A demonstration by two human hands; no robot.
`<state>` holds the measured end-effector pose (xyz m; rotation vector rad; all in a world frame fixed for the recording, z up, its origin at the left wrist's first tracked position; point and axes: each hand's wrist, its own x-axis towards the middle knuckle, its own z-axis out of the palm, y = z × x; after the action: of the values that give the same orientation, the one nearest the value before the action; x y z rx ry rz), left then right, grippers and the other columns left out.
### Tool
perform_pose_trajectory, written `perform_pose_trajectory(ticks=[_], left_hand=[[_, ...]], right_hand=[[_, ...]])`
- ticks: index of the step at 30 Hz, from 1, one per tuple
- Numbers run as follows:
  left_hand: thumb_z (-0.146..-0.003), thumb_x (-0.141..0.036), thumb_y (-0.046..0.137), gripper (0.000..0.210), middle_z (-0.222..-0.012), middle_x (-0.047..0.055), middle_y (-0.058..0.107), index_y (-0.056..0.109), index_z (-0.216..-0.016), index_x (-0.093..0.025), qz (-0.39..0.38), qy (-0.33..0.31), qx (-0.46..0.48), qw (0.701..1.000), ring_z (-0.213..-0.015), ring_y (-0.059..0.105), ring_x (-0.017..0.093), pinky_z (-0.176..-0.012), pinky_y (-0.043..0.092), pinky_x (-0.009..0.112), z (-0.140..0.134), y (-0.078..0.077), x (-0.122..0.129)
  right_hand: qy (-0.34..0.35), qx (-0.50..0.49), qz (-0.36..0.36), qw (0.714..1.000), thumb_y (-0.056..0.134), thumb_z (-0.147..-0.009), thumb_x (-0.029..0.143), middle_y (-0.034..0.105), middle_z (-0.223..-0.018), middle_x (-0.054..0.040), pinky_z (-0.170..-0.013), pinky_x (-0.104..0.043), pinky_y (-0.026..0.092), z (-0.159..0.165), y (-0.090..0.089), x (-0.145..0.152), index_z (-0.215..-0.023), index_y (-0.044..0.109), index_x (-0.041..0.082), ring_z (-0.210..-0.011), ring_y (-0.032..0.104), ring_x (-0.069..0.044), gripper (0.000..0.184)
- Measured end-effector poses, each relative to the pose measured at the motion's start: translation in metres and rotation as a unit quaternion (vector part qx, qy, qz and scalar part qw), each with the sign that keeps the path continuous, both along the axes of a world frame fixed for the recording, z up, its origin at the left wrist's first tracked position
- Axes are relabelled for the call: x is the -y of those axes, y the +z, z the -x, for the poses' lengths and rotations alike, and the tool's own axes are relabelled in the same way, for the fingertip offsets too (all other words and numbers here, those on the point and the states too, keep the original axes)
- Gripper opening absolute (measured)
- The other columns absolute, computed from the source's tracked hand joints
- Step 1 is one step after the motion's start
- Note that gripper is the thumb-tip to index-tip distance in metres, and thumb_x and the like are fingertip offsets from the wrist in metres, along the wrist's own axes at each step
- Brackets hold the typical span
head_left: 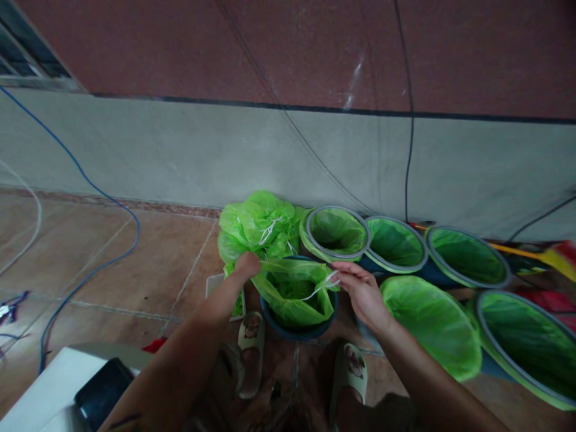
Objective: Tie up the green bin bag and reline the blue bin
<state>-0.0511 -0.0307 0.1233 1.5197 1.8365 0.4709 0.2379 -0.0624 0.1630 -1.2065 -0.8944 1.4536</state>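
A green drawstring trash bag (288,309) hangs inside a blue bin (310,333) between my feet, its mouth spread wide. My left hand (247,266) is closed on the bag's left edge. At the opposite side, my right hand (360,291) pinches the white drawstring (330,277) by the rim. The cord droops across the bag's opening. Behind the bin, a heap of green bags (258,222) with white cords rests against the wall.
Several lined bins, among them a grey-rimmed bin (337,233), stand along the wall and to the right. A white basket (216,283) sits left of my bin. A blue cable (96,264) crosses the tiled floor. A white surface (54,384) holds a dark phone-like object (103,390).
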Motion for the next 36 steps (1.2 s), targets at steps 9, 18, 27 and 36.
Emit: perform_pose_trajectory(ticks=[9, 18, 27, 36], left_hand=[[-0.063, -0.010, 0.054, 0.018, -0.065, 0.000, 0.065, 0.070, -0.068, -0.017, 0.007, -0.139, 0.004, 0.990, -0.066, 0.057, 0.014, -0.062, 0.044, 0.022, -0.048, 0.010, 0.003], [-0.065, -0.015, 0.053, 0.013, -0.061, -0.002, 0.060, 0.066, -0.066, -0.016, 0.022, -0.135, 0.048, 0.989, -0.062, 0.053, 0.013, -0.061, 0.039, 0.024, -0.066, 0.040, 0.005], [-0.071, -0.028, 0.068, 0.013, -0.076, -0.001, 0.062, 0.060, -0.073, -0.017, -0.075, -0.108, 0.403, 0.906, -0.073, 0.056, 0.012, -0.075, 0.044, 0.025, -0.087, 0.098, 0.017], [-0.074, -0.021, 0.064, 0.007, -0.088, 0.003, 0.065, 0.059, -0.075, -0.016, -0.146, -0.102, 0.420, 0.890, -0.089, 0.061, 0.016, -0.089, 0.046, 0.030, -0.111, 0.102, 0.014]], right_hand=[[0.081, 0.111, 0.008, 0.990, 0.068, -0.065, 0.028, 0.058, -0.057, 0.0047, -0.045, -0.021, 0.032, 0.021, -0.011, 0.002, -0.080, 0.073, 0.019, -0.047, 0.044, -0.008, 0.017], [0.093, 0.145, -0.025, 0.985, 0.069, -0.068, 0.028, 0.068, -0.069, 0.0017, -0.053, -0.021, 0.039, 0.022, -0.020, -0.002, -0.076, 0.074, 0.021, -0.060, 0.053, -0.012, 0.012], [0.070, 0.031, -0.123, 0.989, 0.075, -0.070, 0.033, 0.066, -0.072, 0.0010, -0.064, -0.025, 0.045, 0.015, 0.061, -0.001, -0.087, 0.074, 0.023, -0.067, 0.056, -0.013, 0.019], [0.144, 0.031, -0.026, 0.989, 0.079, -0.063, 0.028, 0.054, -0.061, 0.0070, -0.049, -0.021, 0.034, 0.022, 0.049, -0.007, -0.100, 0.069, 0.022, -0.051, 0.042, -0.008, 0.039]])
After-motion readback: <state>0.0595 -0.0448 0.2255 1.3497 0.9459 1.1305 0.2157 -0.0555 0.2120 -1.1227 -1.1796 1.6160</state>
